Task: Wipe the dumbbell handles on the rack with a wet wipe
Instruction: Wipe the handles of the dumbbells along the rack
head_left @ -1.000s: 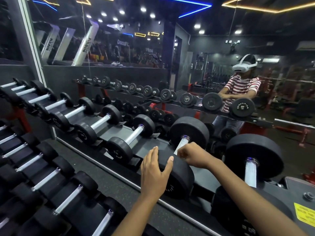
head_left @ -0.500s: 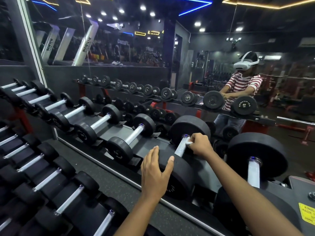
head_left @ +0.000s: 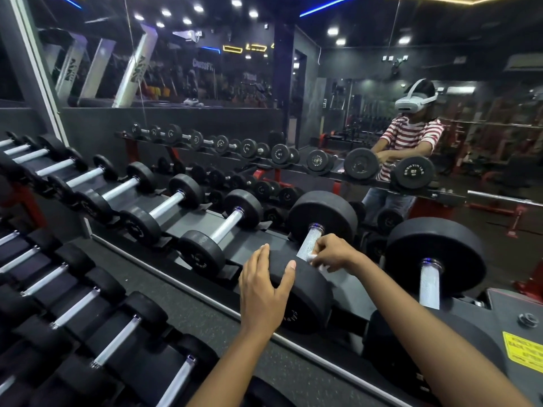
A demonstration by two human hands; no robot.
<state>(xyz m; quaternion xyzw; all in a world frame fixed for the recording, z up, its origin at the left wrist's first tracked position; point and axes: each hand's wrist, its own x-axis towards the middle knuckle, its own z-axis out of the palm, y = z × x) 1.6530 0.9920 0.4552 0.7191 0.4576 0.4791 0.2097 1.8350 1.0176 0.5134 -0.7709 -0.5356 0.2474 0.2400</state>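
Dark gym all around, ceiling spots glowing, and a big mirror (head_left: 338,113) running behind the dumbbell rack (head_left: 258,251) and throwing back the person in a striped shirt and white headset. Both bare forearms reach in from the lower edge toward one big dumbbell (head_left: 311,259) on the top shelf.

Left hand (head_left: 264,292) first: flat and spread, palm down on the near rubber head (head_left: 305,298) of that dumbbell, fingers fanned over its top edge, thumb pointing up along its face. It grips nothing, just rests there.

Right hand (head_left: 335,252) now: knuckles up, wrist bent in from the right, fingers curled tight around a crumpled white wet wipe (head_left: 316,261) and pressed against the knurled handle (head_left: 308,242). The wipe peeks out under the fingertips, touching the lower end of the handle right where it meets the near head. Bare handle runs on up and away from this hand to the far head (head_left: 323,218), just beyond the knuckles.

Off to the right of the right wrist sits a neighbouring dumbbell (head_left: 432,259), handle showing. Out to the left of the left hand, a row of smaller dumbbells (head_left: 164,207) marches away along the shelf, and a lower row (head_left: 73,306) lies beneath the left forearm's side.
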